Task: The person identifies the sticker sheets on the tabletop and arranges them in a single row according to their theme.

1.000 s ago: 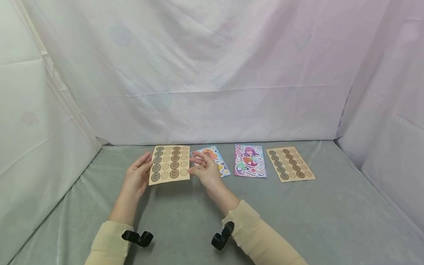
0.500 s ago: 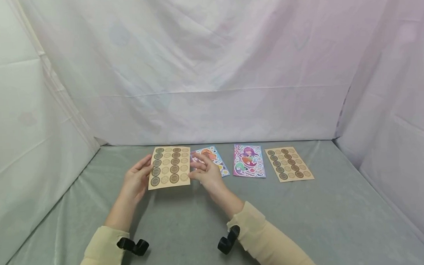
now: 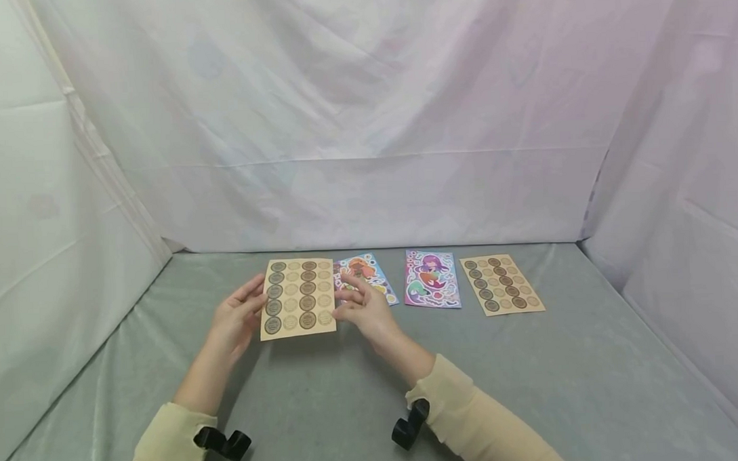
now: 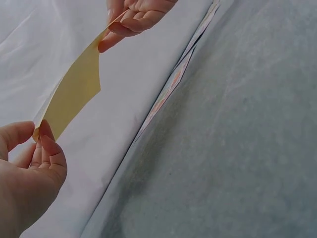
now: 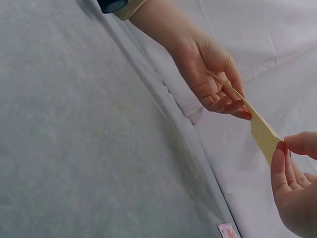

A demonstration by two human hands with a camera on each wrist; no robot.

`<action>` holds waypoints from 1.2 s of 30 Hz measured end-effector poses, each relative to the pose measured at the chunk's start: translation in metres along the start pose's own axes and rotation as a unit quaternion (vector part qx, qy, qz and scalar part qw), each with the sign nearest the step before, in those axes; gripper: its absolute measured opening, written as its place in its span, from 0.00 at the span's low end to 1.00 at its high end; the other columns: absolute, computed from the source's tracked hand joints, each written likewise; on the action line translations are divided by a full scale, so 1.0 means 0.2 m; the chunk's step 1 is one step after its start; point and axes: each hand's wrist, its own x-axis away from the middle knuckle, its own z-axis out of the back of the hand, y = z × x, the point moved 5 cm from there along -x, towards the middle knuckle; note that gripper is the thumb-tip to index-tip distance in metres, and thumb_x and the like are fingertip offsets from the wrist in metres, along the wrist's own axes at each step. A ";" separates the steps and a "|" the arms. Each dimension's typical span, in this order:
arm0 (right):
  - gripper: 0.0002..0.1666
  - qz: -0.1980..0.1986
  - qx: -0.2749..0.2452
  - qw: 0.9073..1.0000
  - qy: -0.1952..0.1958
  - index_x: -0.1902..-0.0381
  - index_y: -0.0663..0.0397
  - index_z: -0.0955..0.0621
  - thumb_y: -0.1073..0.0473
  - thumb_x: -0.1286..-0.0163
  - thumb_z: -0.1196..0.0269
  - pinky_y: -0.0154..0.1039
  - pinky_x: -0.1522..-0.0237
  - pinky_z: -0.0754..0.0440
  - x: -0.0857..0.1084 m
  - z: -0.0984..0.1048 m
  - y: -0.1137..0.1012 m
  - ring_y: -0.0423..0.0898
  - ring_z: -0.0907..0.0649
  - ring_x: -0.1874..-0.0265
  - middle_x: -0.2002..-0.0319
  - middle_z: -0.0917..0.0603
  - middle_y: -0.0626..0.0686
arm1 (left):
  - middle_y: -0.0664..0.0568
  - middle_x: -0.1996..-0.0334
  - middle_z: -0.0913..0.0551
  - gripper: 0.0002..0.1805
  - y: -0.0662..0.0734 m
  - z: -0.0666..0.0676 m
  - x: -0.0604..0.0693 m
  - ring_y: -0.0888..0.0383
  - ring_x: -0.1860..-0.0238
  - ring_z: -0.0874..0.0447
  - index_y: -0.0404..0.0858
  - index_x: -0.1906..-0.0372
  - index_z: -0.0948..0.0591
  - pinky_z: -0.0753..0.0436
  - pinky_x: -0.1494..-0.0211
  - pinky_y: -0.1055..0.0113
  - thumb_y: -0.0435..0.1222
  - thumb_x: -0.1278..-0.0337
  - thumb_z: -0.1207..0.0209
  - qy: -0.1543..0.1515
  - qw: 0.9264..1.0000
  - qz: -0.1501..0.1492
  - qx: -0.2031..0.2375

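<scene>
A tan sticker sheet with rows of dark and pale round stickers is held up above the table between both hands. My left hand pinches its left edge between thumb and fingers. On the opposite edge, my right hand pinches the sheet near its lower right corner, other fingers spread. The left wrist view shows the plain yellowish back of the sheet, slightly bowed between the two hands. Behind the right hand lies a blue sticker sheet with cartoon figures, partly covered by the fingers.
Right of the blue sheet lies a purple mermaid sticker sheet. Farther right is a second tan sheet of round stickers. All rest near the back of the grey cloth-covered table, with white curtains behind and at both sides.
Both hands have drawn the tan sheet slightly down toward the person, and more of its face shows. The grip on both edges stays. The other sheets lie where they were.
</scene>
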 end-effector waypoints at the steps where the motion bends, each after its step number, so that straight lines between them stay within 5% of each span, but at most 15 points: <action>1: 0.41 -0.001 0.002 1.000 -0.003 0.32 0.59 0.33 0.77 0.44 0.37 0.36 0.56 0.19 0.00 0.00 0.00 0.40 0.18 0.68 0.54 0.17 0.58 | 0.54 0.45 0.26 0.32 0.00 0.00 0.00 0.65 0.50 0.22 0.34 0.28 0.41 0.24 0.47 0.72 0.26 0.35 0.47 -0.003 1.000 0.000 -0.002; 8: 0.42 0.003 0.012 1.000 -0.024 0.31 0.60 0.34 0.77 0.44 0.37 0.37 0.57 0.18 0.03 0.01 0.00 0.41 0.19 0.65 0.56 0.17 0.58 | 0.50 0.41 0.28 0.33 -0.01 -0.01 0.03 0.64 0.48 0.24 0.34 0.27 0.43 0.25 0.45 0.71 0.26 0.34 0.47 -0.032 0.999 -0.013 -0.027; 16: 0.43 0.000 0.011 0.999 -0.051 0.31 0.66 0.36 0.80 0.45 0.38 0.34 0.59 0.19 0.07 0.00 0.01 0.40 0.19 0.70 0.58 0.16 0.60 | 0.60 0.52 0.20 0.33 -0.01 0.01 0.06 0.63 0.52 0.20 0.29 0.28 0.44 0.22 0.49 0.71 0.24 0.36 0.48 -0.064 0.997 -0.032 -0.025; 36: 0.44 -0.005 0.002 0.997 -0.083 0.30 0.63 0.36 0.80 0.46 0.38 0.37 0.58 0.19 0.14 -0.06 0.02 0.41 0.17 0.69 0.57 0.16 0.60 | 0.55 0.57 0.17 0.33 -0.02 0.07 0.13 0.61 0.59 0.17 0.26 0.29 0.44 0.19 0.58 0.69 0.27 0.35 0.46 -0.107 0.991 -0.043 -0.068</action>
